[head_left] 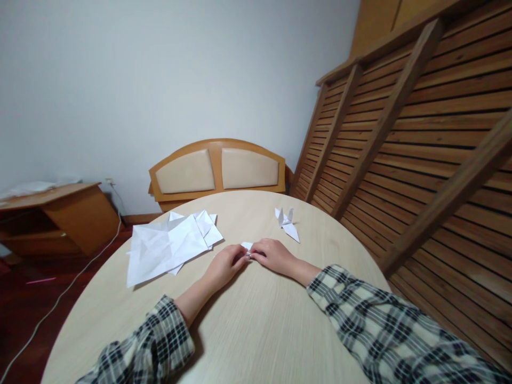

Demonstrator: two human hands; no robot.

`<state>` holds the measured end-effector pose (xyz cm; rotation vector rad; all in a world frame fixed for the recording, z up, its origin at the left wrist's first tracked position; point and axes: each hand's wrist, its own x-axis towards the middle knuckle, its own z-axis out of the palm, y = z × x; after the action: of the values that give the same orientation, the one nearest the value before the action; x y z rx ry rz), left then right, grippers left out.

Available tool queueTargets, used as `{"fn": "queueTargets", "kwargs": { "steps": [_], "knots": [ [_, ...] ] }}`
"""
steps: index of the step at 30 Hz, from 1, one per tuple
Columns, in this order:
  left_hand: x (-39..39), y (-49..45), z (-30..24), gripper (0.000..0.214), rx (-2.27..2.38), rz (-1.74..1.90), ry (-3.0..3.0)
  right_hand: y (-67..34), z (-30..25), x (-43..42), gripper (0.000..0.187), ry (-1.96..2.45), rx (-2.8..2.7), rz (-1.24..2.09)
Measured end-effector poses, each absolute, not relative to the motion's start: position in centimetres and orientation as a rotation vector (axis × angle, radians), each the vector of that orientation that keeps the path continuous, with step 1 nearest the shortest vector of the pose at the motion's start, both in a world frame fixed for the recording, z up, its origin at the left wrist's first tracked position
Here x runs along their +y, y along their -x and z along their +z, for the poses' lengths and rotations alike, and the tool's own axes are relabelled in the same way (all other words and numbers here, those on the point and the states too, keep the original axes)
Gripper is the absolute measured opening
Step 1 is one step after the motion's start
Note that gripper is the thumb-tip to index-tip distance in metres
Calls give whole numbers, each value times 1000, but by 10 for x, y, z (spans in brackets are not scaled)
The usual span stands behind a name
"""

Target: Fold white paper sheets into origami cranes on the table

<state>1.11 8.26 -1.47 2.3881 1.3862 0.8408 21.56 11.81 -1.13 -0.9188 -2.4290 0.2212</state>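
Between my two hands is a small piece of folded white paper (247,246), mostly covered by my fingers. My left hand (227,262) pinches its left side, thumb and fingers closed together. From the right, my right hand (272,255) grips the same paper with its thumb and fingertips, close to the left fingertips. Both hands rest low over the round table. Beyond my right hand lies a white origami crane (287,224) with pointed wings. Creased white paper sheets (166,242) lie in an overlapping pile to the left of my left hand.
The pale round wooden table (256,320) fills the lower view. Behind it stands a padded headboard (218,165) against the wall. Slatted wooden panels (384,144) lean at the right. A low wooden cabinet (60,218) and a white cable (80,277) are at the left.
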Motion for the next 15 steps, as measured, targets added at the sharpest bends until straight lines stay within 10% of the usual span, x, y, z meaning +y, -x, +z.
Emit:
{"fn": "queueTargets", "kwargs": {
  "steps": [15],
  "knots": [
    [84,-5,-11,7,1395,843,-2394,-223,-8,121,4,847,-2407,375]
  ]
}}
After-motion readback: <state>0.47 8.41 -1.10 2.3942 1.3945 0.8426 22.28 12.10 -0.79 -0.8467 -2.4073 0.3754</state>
